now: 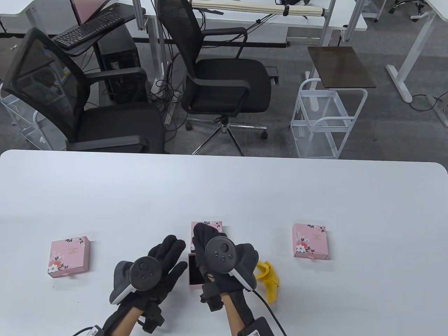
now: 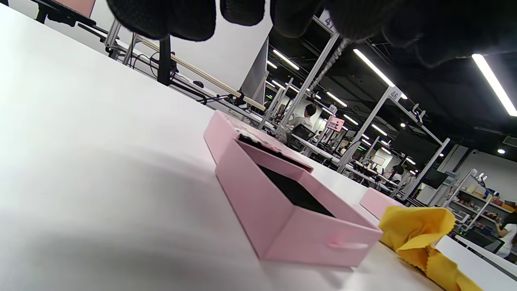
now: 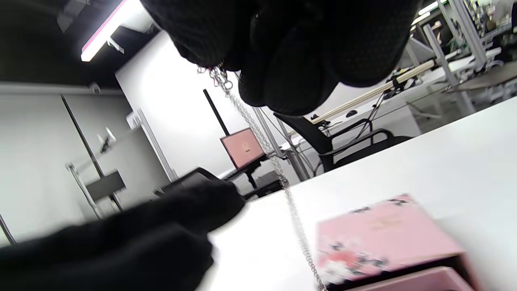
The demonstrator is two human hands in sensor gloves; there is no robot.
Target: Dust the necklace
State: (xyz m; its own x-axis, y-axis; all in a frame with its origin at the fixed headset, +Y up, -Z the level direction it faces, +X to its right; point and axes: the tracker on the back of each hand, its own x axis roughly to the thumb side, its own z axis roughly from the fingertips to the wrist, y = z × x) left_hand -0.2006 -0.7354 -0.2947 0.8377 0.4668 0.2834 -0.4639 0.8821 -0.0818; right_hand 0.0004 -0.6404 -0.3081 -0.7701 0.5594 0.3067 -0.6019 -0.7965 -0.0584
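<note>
A thin silver necklace chain (image 3: 278, 169) hangs straight down from my right hand (image 1: 202, 233), whose gloved fingertips (image 3: 226, 48) pinch its top end. Its lower part runs down to the open pink floral jewellery box (image 3: 383, 234). In the table view that box's black-lined tray (image 1: 194, 276) lies between both hands, with its sleeve (image 1: 210, 225) just behind. My left hand (image 1: 173, 252) floats beside the tray with fingers straight and holds nothing. A crumpled yellow cloth (image 1: 269, 278) lies on the table right of my right hand, also seen as the cloth (image 2: 416, 230) beside the tray (image 2: 291, 206).
Two more closed pink floral boxes lie on the white table (image 1: 224, 189), one at the left (image 1: 69, 258) and one at the right (image 1: 311, 241). Beyond the far table edge stand black office chairs (image 1: 224, 80) and a white wire cart (image 1: 325, 119).
</note>
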